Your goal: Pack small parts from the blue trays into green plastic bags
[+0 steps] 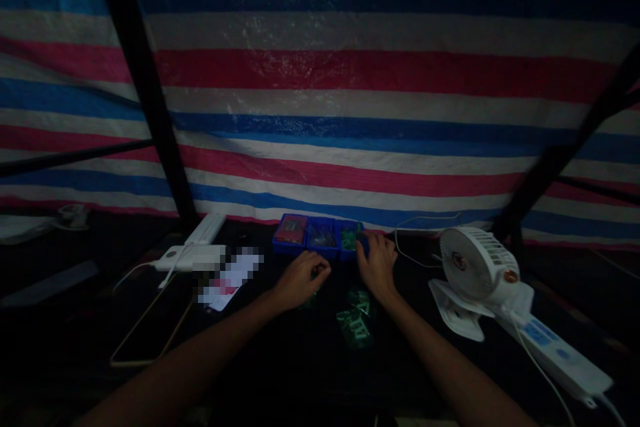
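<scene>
My left hand (304, 278) is just in front of the blue bins, its thumb and fingers pinched together. A bit of green film shows between and below the fingers, apparently a small green packet (311, 299). At the right-hand blue bin (347, 255), which holds green packets (349, 238), my right hand (379, 263) rests with fingers apart at the bin's right side. The middle bin (323, 253) contains small clear-looking pieces; pinkish-red packets (291, 229) fill the left one. On the dark table between my forearms lie green packets (356, 328) with pale pieces inside.
To the right stand a white clip fan (473, 267) and a white power strip (565, 353) with cables. Phones (155, 327) and white chargers (187, 257) lie left. Behind is a striped plastic sheet (350, 70) with dark metal posts (145, 87).
</scene>
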Demonstrator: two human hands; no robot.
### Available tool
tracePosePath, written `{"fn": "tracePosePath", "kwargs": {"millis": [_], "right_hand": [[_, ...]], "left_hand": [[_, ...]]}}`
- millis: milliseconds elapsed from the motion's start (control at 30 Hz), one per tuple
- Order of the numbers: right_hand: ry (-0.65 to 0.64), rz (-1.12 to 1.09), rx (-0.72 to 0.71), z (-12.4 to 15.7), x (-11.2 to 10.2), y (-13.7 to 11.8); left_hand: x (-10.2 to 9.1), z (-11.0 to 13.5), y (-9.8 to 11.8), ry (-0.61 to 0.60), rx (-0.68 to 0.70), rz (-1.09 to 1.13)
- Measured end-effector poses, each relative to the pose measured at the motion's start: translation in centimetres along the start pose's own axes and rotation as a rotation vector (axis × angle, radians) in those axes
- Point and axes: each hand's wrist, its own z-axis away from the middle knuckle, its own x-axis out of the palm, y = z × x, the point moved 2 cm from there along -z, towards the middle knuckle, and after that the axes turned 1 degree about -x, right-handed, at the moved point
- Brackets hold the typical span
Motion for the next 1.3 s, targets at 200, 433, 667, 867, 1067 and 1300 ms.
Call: {"fn": "tracePosePath", "kwargs": {"millis": [200, 433, 667, 867, 1067, 1300], "right_hand": [[0.019, -0.049, -0.025, -0.1, -0.6, -0.7], [-0.016, -0.089, -0.033, 0.0, -0.5, -0.8], [-0.035, -0.137, -0.057, 0.0, -0.4, -1.0], [-0.024, -0.186, -0.083, -0.1, -0.8, -1.5], [-0.019, -0.243, -0.096, -0.1, -1.2, -1.8], [-0.02, -0.294, -0.124, -0.1, -2.0, -2.6]], "left_hand": [[-0.4, 0.1, 0.7, -0.04, 0.03, -0.139], [0.0, 0.3, 0.1, -0.067, 0.017, -0.215], [0.1, 0.2, 0.1, -0.075, -0.04, -0.209], [-0.4, 0.0, 0.0, 0.026, -0.103, -0.116], [-0.7, 0.0, -0.1, 0.142, -0.141, 0.036], [-0.5, -0.2, -0.2, 0.23, -0.066, 0.151]]}}
